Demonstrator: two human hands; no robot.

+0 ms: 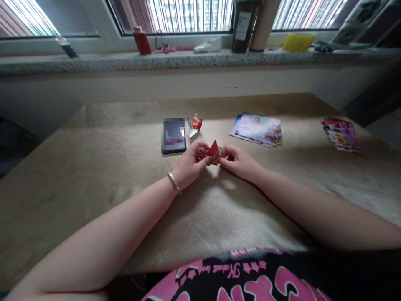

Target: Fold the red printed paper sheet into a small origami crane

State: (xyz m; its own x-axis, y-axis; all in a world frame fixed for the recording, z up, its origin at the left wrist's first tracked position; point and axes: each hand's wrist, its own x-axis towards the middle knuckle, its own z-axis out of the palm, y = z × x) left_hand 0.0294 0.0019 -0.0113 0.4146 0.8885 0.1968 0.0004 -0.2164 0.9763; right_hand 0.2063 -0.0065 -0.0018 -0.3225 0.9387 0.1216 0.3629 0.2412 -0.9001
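Between my two hands, above the middle of the table, is a small red folded-paper piece point(214, 151) with a pointed top. My left hand point(194, 162), with a silver bracelet point(173, 180) at the wrist, pinches its left side. On the other side my right hand point(237, 160) grips it with thumb and fingers. Parts of the paper are hidden behind the fingertips. Just beyond my left hand stands a red and white origami crane point(194, 124), beside a dark phone point(174, 136) lying flat with its screen partly blurred.
Several glossy printed cards point(258, 128) lie overlapped right of centre on the table point(109, 175). Another fanned bunch of colourful cards point(341, 134) is near the right edge. The granite windowsill point(188, 60) behind holds a red container point(142, 42), a dark bottle point(245, 27) and a yellow block point(299, 42).
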